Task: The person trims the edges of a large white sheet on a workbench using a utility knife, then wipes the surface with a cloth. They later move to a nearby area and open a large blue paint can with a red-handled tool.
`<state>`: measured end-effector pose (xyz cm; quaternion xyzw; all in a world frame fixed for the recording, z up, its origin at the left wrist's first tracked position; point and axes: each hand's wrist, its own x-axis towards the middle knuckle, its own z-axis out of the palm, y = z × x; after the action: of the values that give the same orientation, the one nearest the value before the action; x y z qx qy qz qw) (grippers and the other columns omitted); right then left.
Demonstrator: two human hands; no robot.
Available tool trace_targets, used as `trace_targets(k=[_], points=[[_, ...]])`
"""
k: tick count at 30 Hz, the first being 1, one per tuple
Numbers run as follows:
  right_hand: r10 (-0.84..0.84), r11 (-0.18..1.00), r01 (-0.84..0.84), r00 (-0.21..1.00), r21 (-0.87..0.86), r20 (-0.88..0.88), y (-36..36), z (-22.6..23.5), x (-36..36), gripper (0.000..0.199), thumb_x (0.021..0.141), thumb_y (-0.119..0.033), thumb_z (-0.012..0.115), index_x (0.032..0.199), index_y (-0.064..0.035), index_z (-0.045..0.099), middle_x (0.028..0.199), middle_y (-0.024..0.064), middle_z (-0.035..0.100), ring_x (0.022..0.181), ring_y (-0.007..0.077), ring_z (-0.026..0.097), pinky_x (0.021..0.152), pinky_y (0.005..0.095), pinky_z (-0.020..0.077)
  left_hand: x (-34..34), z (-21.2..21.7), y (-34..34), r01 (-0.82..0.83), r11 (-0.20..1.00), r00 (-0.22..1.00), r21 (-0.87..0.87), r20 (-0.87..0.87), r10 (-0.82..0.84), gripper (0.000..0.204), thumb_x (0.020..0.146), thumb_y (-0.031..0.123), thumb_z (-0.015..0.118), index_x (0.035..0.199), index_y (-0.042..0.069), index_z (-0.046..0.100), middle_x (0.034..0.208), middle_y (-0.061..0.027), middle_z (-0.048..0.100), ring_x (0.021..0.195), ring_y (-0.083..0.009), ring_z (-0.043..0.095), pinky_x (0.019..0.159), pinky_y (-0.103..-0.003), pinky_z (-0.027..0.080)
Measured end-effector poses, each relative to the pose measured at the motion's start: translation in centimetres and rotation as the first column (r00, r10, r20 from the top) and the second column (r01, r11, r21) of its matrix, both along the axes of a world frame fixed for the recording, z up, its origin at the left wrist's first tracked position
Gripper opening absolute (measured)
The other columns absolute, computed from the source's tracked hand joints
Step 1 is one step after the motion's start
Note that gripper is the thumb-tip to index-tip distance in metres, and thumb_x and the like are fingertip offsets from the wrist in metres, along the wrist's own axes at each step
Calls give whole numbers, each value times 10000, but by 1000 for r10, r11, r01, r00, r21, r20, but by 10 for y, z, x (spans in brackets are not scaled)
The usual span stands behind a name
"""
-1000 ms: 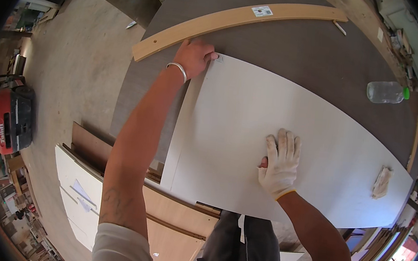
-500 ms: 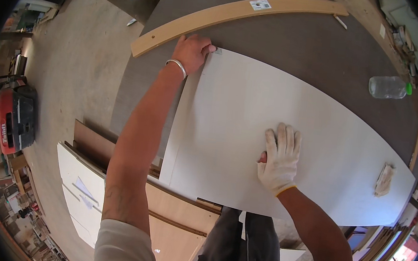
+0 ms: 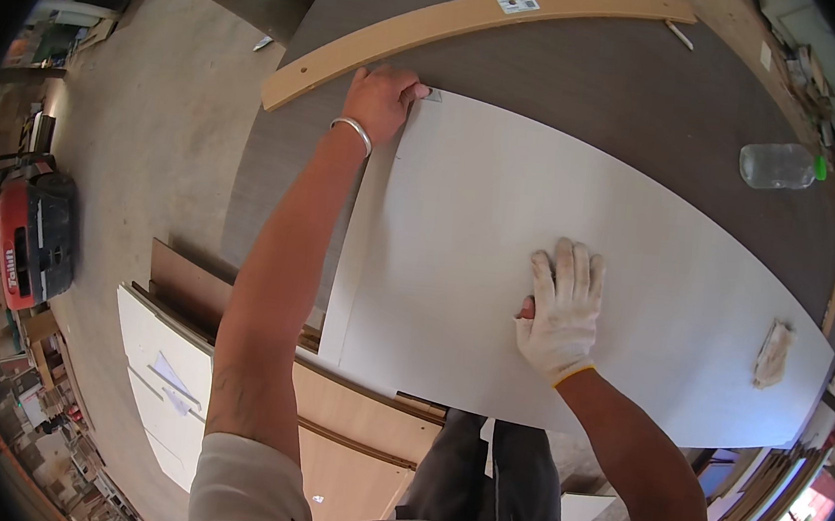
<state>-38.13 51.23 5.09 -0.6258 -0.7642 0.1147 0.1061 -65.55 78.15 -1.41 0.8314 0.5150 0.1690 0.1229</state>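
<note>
A large white panel (image 3: 494,298) lies across a dark brown board. At its far left corner is my bare left hand (image 3: 389,100), a metal bangle on the wrist. The fingers are pinched together there, next to a small greyish flat piece (image 3: 433,94); what they grip is mostly hidden. My right hand (image 3: 563,320), in a white knit glove with the thumb tip bare, rests flat on the middle of the panel with its fingers stretched out. Toward the panel's right end lies a crumpled off-white glove or cloth (image 3: 773,355).
A long wooden strip (image 3: 388,42) with a label lies beyond the panel on the dark board (image 3: 595,87). A clear bottle (image 3: 776,165) with a green cap lies at the far right. Stacked panels (image 3: 353,410) stand near my legs. A red and black machine (image 3: 33,234) is at the left.
</note>
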Motion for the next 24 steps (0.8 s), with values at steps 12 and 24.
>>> trace_targets(k=[12, 24], points=[[-16, 1000, 16, 1000, 17, -14, 1, 0, 3, 626, 628, -126, 725, 1219, -36, 538, 1316, 212, 457, 1294, 406, 396, 1094, 607, 300, -3, -6, -21, 36, 999, 996, -7, 84, -36, 195, 964, 238, 650, 819, 112, 681, 781, -73, 666, 846, -268, 594, 849, -404, 395], [-4, 1000, 3, 1000, 29, 14, 1, -1, 1, 624, 632, -113, 705, 1227, -29, 538, 1335, 226, 462, 1291, 415, 411, 1096, 607, 311, -3, 8, -36, 17, 999, 999, -38, -29, -18, 145, 951, 193, 662, 836, 107, 678, 789, -81, 654, 839, -270, 597, 823, -389, 392]])
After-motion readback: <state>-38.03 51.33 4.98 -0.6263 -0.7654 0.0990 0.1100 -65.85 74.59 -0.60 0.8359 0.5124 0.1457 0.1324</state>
